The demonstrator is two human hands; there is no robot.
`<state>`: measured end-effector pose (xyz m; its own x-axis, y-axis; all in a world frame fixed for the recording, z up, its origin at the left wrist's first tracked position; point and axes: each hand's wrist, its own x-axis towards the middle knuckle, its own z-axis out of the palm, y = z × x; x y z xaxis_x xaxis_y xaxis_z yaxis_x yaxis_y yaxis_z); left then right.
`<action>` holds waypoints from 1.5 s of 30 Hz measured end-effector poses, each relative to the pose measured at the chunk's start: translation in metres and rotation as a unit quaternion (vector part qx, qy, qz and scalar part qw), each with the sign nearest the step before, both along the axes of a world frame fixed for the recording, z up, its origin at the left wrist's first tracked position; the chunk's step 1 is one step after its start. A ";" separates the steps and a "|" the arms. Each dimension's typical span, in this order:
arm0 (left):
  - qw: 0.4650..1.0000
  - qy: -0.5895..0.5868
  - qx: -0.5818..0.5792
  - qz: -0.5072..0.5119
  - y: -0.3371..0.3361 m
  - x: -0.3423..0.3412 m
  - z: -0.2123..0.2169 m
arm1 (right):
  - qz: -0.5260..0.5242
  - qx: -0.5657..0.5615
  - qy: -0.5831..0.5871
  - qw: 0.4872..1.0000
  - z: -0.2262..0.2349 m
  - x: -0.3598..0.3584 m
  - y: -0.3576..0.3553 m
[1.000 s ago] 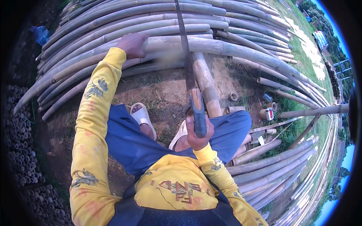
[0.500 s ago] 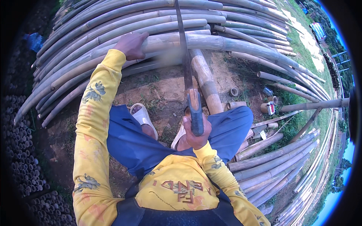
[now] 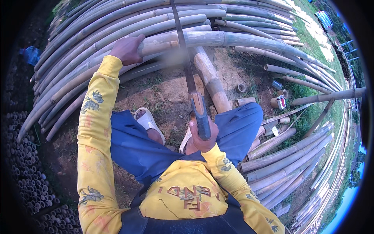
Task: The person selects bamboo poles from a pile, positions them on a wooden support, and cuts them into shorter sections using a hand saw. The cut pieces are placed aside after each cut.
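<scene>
My right hand (image 3: 204, 134) is wrapped round the dark handle of a handsaw (image 3: 188, 76), low in front of my body. Its long blade runs away from me and crosses a thick bamboo pole (image 3: 241, 41). To the left of the blade, my left hand (image 3: 126, 50) grips the same pole, its fingers bent over the top. A pale blur (image 3: 173, 57) hangs by the blade, probably sawdust. Under the pole lies a shorter, thicker bamboo piece (image 3: 210, 80), pointing toward my right knee. The cut itself is too small to make out.
Many long bamboo poles (image 3: 144, 22) lie stacked beyond my hands. Another bundle (image 3: 288, 163) lies at the right, near a bamboo rail (image 3: 327, 97). Short cut bamboo ends (image 3: 27, 167) are piled at the left. My sandalled feet rest on bare soil (image 3: 171, 93).
The view has shifted a little, so poles and left hand appear further left. The saw's far end has swung slightly left in the picture. Both hands keep their grip.
</scene>
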<state>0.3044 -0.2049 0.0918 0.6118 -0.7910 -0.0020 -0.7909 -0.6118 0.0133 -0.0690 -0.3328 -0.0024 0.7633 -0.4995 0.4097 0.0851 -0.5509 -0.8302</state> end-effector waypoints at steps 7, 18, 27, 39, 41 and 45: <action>0.999 -0.041 0.029 0.009 -0.013 -0.005 -0.012 | 0.003 0.014 0.025 1.000 -0.005 -0.010 -0.004; 0.979 -0.193 -0.065 -0.003 -0.007 -0.028 -0.079 | -0.021 0.182 -0.035 0.982 0.000 -0.021 -0.017; 0.984 -0.172 -0.037 -0.032 -0.018 -0.019 -0.093 | -0.099 0.124 -0.095 0.983 0.023 -0.032 -0.060; 0.980 -0.149 -0.117 -0.061 0.020 -0.044 -0.049 | -0.341 -0.232 0.146 0.899 0.048 -0.235 -0.085; 0.983 -0.143 -0.110 -0.039 0.026 -0.046 -0.045 | -0.353 -0.176 0.167 0.904 0.035 -0.252 -0.068; 0.986 -0.088 -0.139 0.022 0.034 -0.042 -0.046 | -0.358 -0.126 0.214 0.900 -0.036 -0.273 -0.075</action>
<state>0.2619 -0.1710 0.0458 0.6177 -0.7183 0.3202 -0.7682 -0.6383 0.0501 -0.3424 -0.4082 -0.0383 0.3973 -0.8587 0.3238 -0.6643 -0.5125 -0.5440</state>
